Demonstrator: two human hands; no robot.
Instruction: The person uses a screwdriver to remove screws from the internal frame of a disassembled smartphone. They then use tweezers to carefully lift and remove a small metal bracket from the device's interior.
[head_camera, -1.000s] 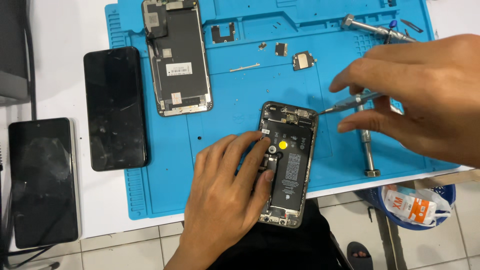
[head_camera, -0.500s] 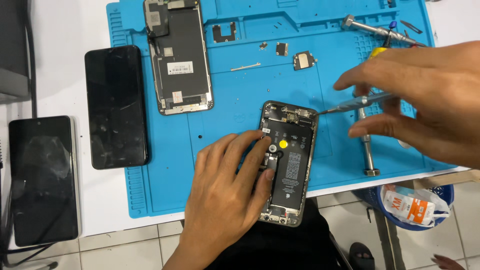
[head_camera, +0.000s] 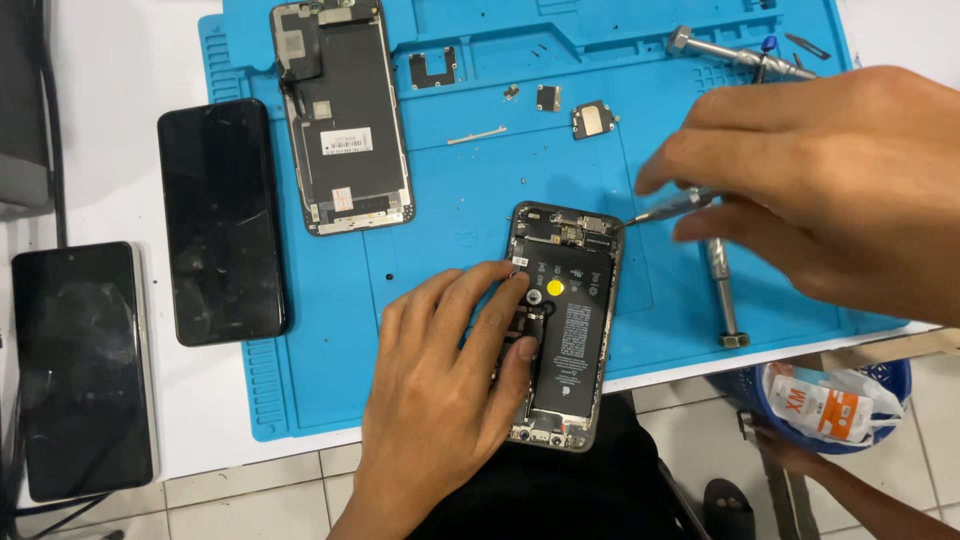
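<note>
An opened phone with its black battery and a yellow dot exposed lies on the blue repair mat, hanging over the table's near edge. My left hand rests on the phone's left side, fingers spread over its lower half. My right hand pinches a thin metal screwdriver whose tip touches the phone's top right corner. A detached screen panel lies face down at the mat's upper left.
Two dark phones lie on the white table left of the mat. Small metal parts and a bracket sit on the mat's top. More metal drivers lie at right. A blue bin stands below.
My right hand has shifted left and down a little, bringing the screwdriver tip onto the phone's top right corner. My left hand stays on the phone.
</note>
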